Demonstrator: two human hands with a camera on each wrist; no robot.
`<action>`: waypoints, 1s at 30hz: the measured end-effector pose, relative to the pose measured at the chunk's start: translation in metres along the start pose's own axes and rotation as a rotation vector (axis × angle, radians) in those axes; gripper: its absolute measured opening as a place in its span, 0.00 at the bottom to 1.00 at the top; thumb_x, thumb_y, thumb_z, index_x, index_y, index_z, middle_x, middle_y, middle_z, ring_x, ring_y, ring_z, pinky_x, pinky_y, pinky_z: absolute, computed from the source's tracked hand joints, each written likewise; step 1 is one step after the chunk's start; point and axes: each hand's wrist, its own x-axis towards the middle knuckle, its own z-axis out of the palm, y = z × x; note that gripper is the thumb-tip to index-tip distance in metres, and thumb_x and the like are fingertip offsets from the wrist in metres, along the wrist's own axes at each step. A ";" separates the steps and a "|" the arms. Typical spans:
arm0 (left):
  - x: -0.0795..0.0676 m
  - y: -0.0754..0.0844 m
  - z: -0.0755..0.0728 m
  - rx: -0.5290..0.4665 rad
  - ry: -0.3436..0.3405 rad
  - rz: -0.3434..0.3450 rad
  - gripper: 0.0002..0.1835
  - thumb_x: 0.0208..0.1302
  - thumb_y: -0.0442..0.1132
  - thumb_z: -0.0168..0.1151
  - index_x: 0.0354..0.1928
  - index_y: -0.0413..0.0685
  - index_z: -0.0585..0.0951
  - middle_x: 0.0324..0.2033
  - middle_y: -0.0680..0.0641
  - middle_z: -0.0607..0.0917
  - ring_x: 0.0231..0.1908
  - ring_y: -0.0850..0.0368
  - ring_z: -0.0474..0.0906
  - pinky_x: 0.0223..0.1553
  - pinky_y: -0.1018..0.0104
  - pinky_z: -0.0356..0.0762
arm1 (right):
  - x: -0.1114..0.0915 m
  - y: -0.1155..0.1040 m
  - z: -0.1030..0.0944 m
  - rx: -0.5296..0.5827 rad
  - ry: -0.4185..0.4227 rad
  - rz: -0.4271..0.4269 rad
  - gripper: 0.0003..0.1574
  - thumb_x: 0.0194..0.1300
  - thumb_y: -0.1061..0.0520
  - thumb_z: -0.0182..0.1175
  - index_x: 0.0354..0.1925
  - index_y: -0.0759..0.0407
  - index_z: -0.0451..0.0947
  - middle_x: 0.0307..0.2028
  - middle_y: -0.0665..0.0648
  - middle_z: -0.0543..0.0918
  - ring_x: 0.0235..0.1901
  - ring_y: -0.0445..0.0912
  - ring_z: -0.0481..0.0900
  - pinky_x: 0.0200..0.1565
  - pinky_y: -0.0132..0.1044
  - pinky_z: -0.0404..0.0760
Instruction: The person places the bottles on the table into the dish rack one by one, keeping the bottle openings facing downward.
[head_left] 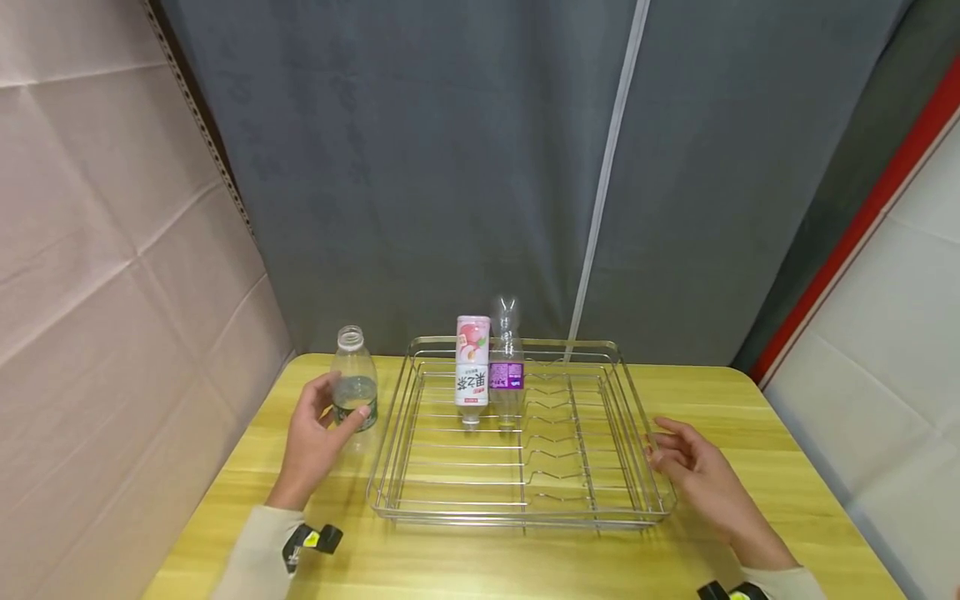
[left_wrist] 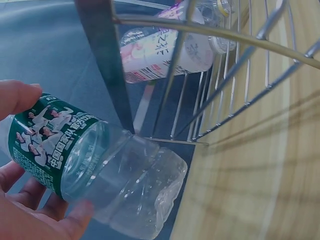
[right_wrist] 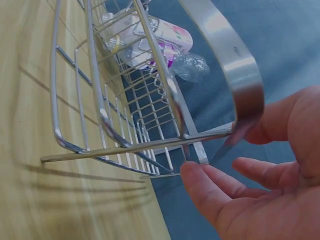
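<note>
A clear plastic bottle (head_left: 354, 367) without a cap stands upright left of the wire rack; its green label (left_wrist: 52, 140) shows in the left wrist view. My left hand (head_left: 311, 437) holds it, thumb and fingers around the label. Whether its base touches the table cannot be seen. By the right rim of the metal wire rack (head_left: 517, 522), my right hand (head_left: 701, 479) has its fingers loosely extended, close to the flat metal rim (right_wrist: 245, 82). Inside the rack, a pink and white drink bottle (head_left: 472, 367) lies neck toward me, beside a clear bottle with a purple label (head_left: 507, 375).
The rack covers the middle of the yellow wood-grain table (head_left: 585, 567). A dark grey curtain (head_left: 420, 183) hangs behind the table. Pale cloth (head_left: 112, 292) hangs at the left, and a white panel with a red edge (head_left: 862, 221) stands at the right.
</note>
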 end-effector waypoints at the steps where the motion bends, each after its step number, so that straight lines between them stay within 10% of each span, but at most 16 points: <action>1: 0.000 0.002 0.000 0.007 0.002 0.003 0.42 0.68 0.40 0.74 0.78 0.43 0.63 0.73 0.40 0.72 0.73 0.42 0.69 0.76 0.44 0.67 | 0.000 -0.001 -0.001 -0.010 0.006 -0.004 0.40 0.80 0.59 0.58 0.80 0.68 0.54 0.70 0.74 0.72 0.53 0.29 0.80 0.52 0.27 0.86; 10: 0.000 0.018 0.000 0.027 0.017 0.054 0.40 0.67 0.38 0.74 0.77 0.44 0.66 0.69 0.43 0.77 0.65 0.62 0.72 0.64 0.85 0.67 | -0.003 -0.013 -0.006 -0.047 0.090 -0.105 0.36 0.80 0.56 0.59 0.77 0.69 0.61 0.67 0.72 0.76 0.52 0.22 0.78 0.50 0.20 0.83; 16: -0.002 0.030 0.000 0.032 0.004 0.140 0.39 0.66 0.36 0.75 0.76 0.45 0.68 0.67 0.41 0.79 0.61 0.72 0.74 0.62 0.87 0.70 | -0.006 -0.023 -0.006 -0.076 0.146 -0.152 0.32 0.79 0.57 0.61 0.74 0.66 0.66 0.62 0.57 0.81 0.52 0.25 0.79 0.50 0.19 0.83; 22: -0.005 0.049 0.004 0.065 -0.027 0.228 0.39 0.64 0.36 0.77 0.75 0.49 0.71 0.68 0.42 0.80 0.68 0.52 0.76 0.66 0.86 0.66 | -0.009 -0.039 -0.002 -0.063 0.171 -0.230 0.29 0.79 0.55 0.61 0.71 0.64 0.70 0.57 0.33 0.79 0.54 0.26 0.80 0.51 0.17 0.82; 30: -0.010 0.066 0.017 0.094 -0.102 0.332 0.39 0.61 0.35 0.79 0.74 0.48 0.74 0.68 0.42 0.80 0.68 0.42 0.78 0.66 0.87 0.67 | -0.010 -0.064 0.009 -0.016 0.145 -0.297 0.27 0.79 0.59 0.61 0.71 0.64 0.71 0.59 0.36 0.79 0.57 0.27 0.79 0.52 0.20 0.83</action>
